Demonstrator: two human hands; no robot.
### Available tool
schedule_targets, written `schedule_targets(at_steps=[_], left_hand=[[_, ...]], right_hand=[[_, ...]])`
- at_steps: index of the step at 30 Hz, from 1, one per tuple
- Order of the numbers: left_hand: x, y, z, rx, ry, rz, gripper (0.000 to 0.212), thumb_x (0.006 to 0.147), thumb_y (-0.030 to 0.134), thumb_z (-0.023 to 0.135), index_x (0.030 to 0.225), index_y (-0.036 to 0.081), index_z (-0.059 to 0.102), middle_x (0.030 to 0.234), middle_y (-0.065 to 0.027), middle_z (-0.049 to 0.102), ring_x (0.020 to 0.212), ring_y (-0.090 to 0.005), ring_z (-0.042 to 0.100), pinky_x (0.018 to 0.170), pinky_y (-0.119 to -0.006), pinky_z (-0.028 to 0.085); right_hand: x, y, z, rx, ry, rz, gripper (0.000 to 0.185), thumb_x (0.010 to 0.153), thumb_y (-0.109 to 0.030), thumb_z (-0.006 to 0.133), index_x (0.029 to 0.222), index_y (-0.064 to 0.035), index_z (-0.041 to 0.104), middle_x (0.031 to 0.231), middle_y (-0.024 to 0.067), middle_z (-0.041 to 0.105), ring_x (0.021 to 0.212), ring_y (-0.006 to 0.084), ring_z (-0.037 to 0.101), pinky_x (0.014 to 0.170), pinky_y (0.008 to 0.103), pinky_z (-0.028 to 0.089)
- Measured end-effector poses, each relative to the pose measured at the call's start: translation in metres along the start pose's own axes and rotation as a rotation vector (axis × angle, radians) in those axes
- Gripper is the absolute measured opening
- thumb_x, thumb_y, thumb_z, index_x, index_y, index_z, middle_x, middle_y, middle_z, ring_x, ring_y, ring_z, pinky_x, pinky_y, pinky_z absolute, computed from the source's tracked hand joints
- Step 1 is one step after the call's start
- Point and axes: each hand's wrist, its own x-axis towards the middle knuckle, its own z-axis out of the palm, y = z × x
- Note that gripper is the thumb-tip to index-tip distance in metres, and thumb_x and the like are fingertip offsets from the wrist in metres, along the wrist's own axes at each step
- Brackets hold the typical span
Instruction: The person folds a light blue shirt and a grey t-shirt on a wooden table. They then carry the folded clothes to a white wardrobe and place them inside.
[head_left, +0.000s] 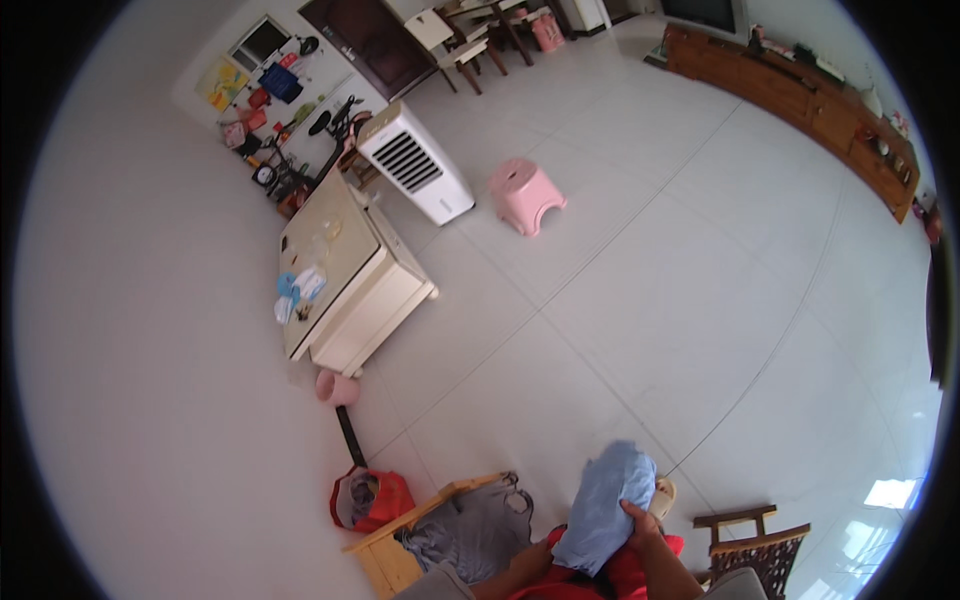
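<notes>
A bundle of light blue cloth (609, 502), seemingly a folded garment, is held in front of me between both hands. My right hand (639, 525) grips its right side, with the thumb on top and the other fingers hidden beneath. At the lower left edge of the cloth, my left hand (534, 559) holds on, its fingertips mostly out of sight. Red fabric (626, 574) shows under the bundle, over my lap. Left of my left hand, grey clothing (472, 529) is spread over a wooden seat (386, 566).
A red bag (390, 499) with cloth inside stands by the seat. One beige slipper (663, 498) lies beyond the bundle; a wooden chair (757, 544) is at right. Farther off are a pink bin (337, 388), a cream table (337, 259), an air cooler (427, 176) and a pink stool (529, 195).
</notes>
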Motion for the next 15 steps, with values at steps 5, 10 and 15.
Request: schedule_targets(at_steps=[5, 10, 15], left_hand=[[-0.039, 0.066, -0.059, -0.162, 0.287, 0.122, 0.032, 0.086, 0.021, 0.042, 0.111, 0.002, 0.047, 0.108, -0.0180, 0.053, 0.097, -0.0319, 0.053, 0.082, -0.038, 0.043], [-0.074, 0.241, -0.212, -0.255, 0.282, 0.727, 0.039, 0.085, 0.017, 0.047, 0.121, 0.005, 0.042, 0.116, -0.0169, 0.048, 0.109, -0.0287, 0.046, 0.092, -0.035, 0.037], [-0.048, 0.348, -0.341, 0.122, 0.378, 1.054, 0.047, 0.086, 0.025, 0.046, 0.129, 0.010, 0.035, 0.133, -0.0129, 0.032, 0.124, -0.0306, 0.028, 0.100, -0.041, 0.024]], right_hand=[[-0.116, -0.100, 0.078, -0.220, 0.235, -0.178, 0.053, 0.072, -0.005, 0.062, 0.119, -0.0002, 0.040, 0.106, 0.0159, 0.054, 0.096, 0.0314, 0.054, 0.086, 0.0439, 0.044], [-0.216, -0.201, 0.188, -0.599, 0.236, -0.254, 0.051, 0.069, -0.008, 0.067, 0.114, 0.0019, 0.046, 0.103, 0.0144, 0.057, 0.093, 0.0265, 0.056, 0.083, 0.0391, 0.046], [-0.207, -0.267, 0.301, -1.048, 0.222, -0.157, 0.047, 0.069, -0.015, 0.070, 0.109, 0.0019, 0.052, 0.097, 0.0107, 0.060, 0.088, 0.0178, 0.057, 0.077, 0.0303, 0.047]])
